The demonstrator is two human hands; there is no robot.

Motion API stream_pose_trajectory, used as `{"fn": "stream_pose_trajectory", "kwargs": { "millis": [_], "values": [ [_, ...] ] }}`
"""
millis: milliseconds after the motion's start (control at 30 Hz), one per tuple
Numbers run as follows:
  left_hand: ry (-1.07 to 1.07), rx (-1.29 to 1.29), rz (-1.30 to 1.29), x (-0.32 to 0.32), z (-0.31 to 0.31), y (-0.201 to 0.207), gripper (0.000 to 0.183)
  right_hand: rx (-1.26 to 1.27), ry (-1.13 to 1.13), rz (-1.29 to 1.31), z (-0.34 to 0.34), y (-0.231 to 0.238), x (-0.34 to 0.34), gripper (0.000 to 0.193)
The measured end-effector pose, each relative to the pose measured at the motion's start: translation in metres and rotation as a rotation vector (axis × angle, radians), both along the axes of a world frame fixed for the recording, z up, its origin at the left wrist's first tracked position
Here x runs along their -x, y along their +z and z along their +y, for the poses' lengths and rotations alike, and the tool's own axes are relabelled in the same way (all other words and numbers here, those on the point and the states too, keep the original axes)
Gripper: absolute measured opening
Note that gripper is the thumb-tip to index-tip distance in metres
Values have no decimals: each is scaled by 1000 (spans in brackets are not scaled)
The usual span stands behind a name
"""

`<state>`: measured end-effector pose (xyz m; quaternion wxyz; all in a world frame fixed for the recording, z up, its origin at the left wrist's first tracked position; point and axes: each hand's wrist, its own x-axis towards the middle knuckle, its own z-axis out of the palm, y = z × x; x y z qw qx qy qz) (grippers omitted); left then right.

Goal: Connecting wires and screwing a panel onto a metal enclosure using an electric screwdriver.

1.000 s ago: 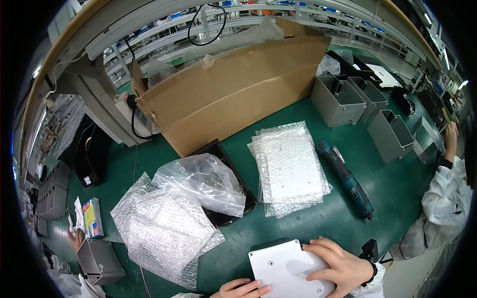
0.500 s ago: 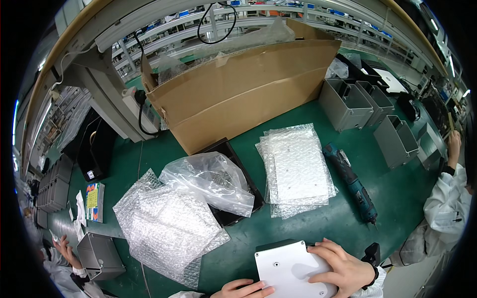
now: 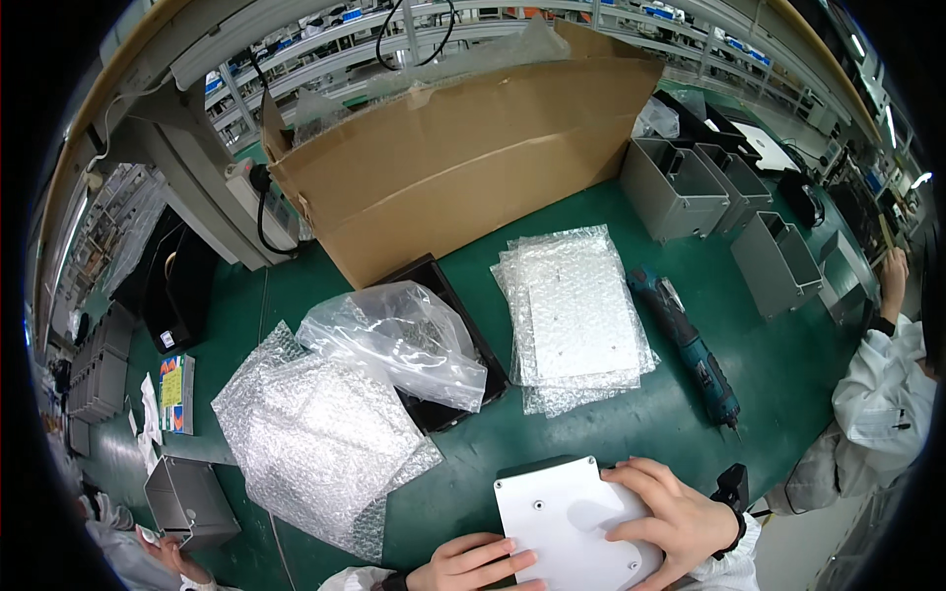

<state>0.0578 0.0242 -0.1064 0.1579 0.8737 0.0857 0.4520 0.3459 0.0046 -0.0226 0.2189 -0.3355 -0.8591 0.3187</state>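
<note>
The big cardboard box (image 3: 463, 158) stands open along the far side of the green worktop (image 3: 788, 364), and nothing shows of how full it is. In front of it a loose pile of empty bubble-wrap bags (image 3: 315, 433) lies to the left, next to a crumpled clear plastic bag (image 3: 394, 340) that sits on a black tray (image 3: 458, 340). A neater stack of bubble-wrapped flat plates (image 3: 576, 315) lies in the middle, so some pieces look already bagged. Grey boxes (image 3: 680, 192) wait at the far right, with a blue power screwdriver (image 3: 690, 345) lying untouched beside the stack. Nearest the person, the white flat cover (image 3: 572, 522) rests at the worktop's near edge, still bare and unwrapped. The right hand (image 3: 675, 517) lies flat on its right side, fingers spread and curled over the edge, while the left hand (image 3: 473, 564) grips its lower left corner with fingers closed on it. By the look of things, this piece has only been taken in hand; any bagging of it is still to come.
</note>
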Motion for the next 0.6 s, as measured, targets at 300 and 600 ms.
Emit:
{"fn": "stream_pose_trajectory", "kwargs": {
  "millis": [300, 600],
  "values": [
    [100, 121, 46, -6, 0, 6, 44, 26, -69, 31, 5, -5, 1, 72],
    [126, 209, 28, -7, -12, 9, 44, -12, -73, 15, 0, -4, 4, 73]
  ]
}}
